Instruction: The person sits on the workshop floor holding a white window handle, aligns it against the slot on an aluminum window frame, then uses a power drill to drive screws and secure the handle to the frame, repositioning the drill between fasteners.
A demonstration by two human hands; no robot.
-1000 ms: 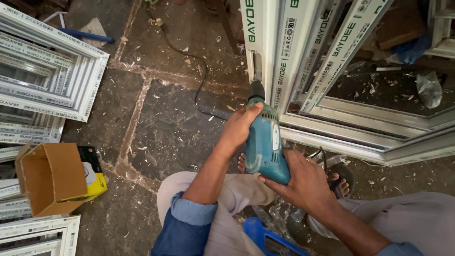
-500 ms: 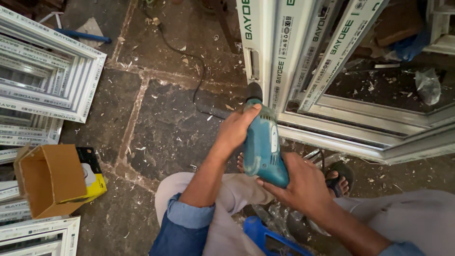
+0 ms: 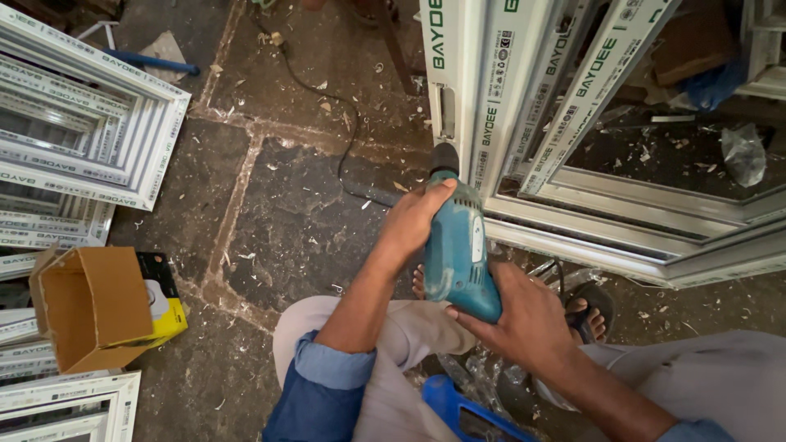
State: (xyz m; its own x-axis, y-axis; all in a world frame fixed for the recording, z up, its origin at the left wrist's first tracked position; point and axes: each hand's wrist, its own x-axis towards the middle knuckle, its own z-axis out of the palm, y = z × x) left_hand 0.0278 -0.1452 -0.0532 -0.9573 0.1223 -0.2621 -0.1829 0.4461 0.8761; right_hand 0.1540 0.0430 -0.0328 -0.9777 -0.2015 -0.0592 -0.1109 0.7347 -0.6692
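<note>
I hold a teal electric drill point(image 3: 458, 245) with both hands, its black chuck pointing up at the edge of a white plastic window frame point(image 3: 458, 90) that leans in front of me. My left hand point(image 3: 413, 219) wraps the drill's front body from the left. My right hand point(image 3: 524, 323) grips the rear handle from below. The drill's tip sits just under a metal slot plate point(image 3: 446, 110) on the frame. A black cord point(image 3: 327, 115) trails over the stone floor.
More white window frames point(image 3: 90, 131) are stacked at the left. An open cardboard box point(image 3: 94, 307) lies on a yellow pack point(image 3: 168, 315) at lower left. A blue plastic stool point(image 3: 458, 409) is under my legs. Shavings litter the stone floor. My sandalled foot point(image 3: 589, 315) rests beside the frame.
The view has shifted slightly; the drill and both hands stay against the frame edge, with the chuck a little nearer the metal plate.
</note>
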